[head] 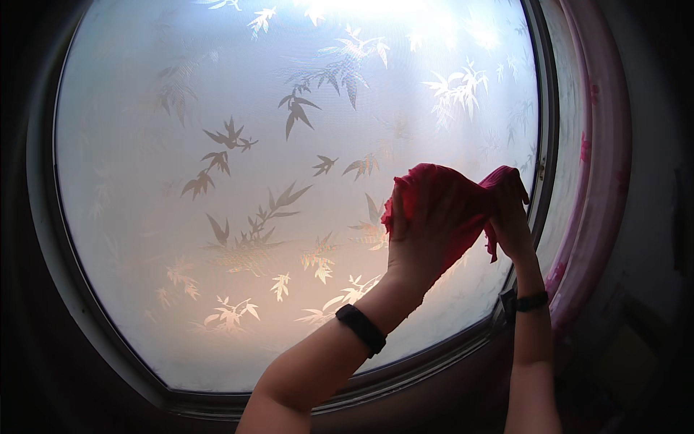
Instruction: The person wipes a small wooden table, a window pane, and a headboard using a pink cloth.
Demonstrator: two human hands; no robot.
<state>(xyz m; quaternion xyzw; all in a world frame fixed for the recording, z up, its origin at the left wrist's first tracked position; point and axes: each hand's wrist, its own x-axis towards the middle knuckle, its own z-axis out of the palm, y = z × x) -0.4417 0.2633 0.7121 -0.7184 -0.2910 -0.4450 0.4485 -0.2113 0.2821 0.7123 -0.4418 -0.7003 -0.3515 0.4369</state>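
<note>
A crumpled red cloth [455, 203] stretches between my two hands, up against the right part of a frosted window pane [162, 228]. My left hand [415, 244] is on the cloth's wider end, its fingers partly covered by the fabric. Near the right window frame, my right hand [509, 225] grips the narrower, twisted end. A loose corner of the cloth hangs below, between the hands. Each wrist wears a dark band. Silvery bamboo-leaf patterns cover the glass, and bright light comes through at the top.
A dark window frame [548, 108] curves around the pane. At its lower right sits a dark fitting [508, 305], close to my right wrist. A pink curtain [607, 135] with darker flower marks hangs along the right side. The lower frame rail [412, 374] runs beneath my forearms.
</note>
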